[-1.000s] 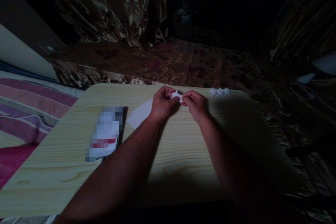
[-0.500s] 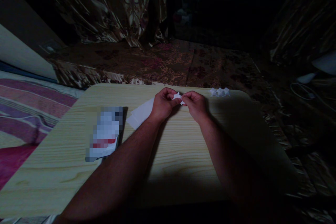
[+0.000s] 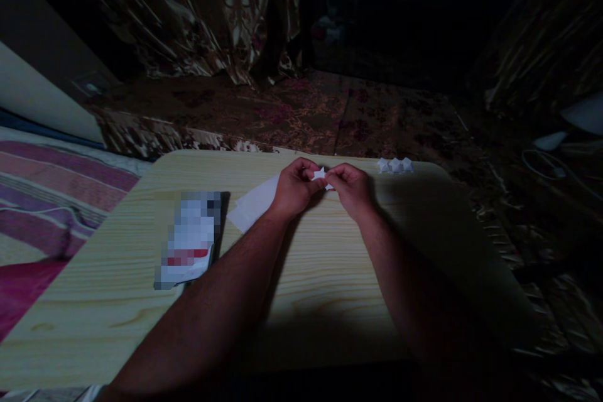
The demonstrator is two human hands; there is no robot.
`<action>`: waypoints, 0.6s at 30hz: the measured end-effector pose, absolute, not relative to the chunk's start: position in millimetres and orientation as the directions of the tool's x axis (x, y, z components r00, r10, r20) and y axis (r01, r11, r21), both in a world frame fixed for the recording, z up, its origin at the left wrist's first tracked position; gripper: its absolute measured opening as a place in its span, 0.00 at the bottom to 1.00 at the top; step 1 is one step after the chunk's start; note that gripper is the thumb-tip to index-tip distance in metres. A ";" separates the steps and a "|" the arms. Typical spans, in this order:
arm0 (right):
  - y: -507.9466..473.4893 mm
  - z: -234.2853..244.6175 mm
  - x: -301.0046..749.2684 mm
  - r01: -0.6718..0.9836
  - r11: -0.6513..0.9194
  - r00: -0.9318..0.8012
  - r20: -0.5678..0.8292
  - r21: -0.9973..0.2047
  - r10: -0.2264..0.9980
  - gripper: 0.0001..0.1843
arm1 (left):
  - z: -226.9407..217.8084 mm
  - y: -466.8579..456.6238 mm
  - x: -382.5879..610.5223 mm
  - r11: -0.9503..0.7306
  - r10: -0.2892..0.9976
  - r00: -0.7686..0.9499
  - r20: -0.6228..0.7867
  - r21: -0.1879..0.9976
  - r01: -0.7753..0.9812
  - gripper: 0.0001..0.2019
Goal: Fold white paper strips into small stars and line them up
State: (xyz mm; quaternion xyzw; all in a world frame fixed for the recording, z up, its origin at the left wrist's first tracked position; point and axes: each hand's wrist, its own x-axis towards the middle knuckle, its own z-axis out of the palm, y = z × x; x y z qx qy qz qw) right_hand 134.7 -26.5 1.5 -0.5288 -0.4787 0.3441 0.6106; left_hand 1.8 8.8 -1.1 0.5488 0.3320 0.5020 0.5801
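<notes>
Both hands pinch a paper star — left arm partly hiding white sheets — three stars farther right.

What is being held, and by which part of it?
A small white folded piece, pinched at its left side by the left hand, its right by the right hand.

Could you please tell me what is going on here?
A person sits or stands at a wooden table, with a small white paper piece between the fingertips of the left hand and right hand. Three white paper stars lie in a row near the far edge, to the right. White paper lies beside the left hand, with a blurred-out item further left.
</notes>
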 end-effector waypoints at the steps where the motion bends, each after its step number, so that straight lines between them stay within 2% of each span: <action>1: -26.5 1.6 134.7 0.091 0.202 0.305 0.220 -0.975 0.926 0.06 | -1.3 8.8 1.9 -0.104 0.946 0.280 0.166 0.969 -0.223 0.19; 18: -27.2 0.8 135.2 0.080 0.195 0.301 0.210 -0.978 0.930 0.06 | -3.8 10.5 2.1 -0.130 0.930 0.308 0.202 0.962 -0.240 0.20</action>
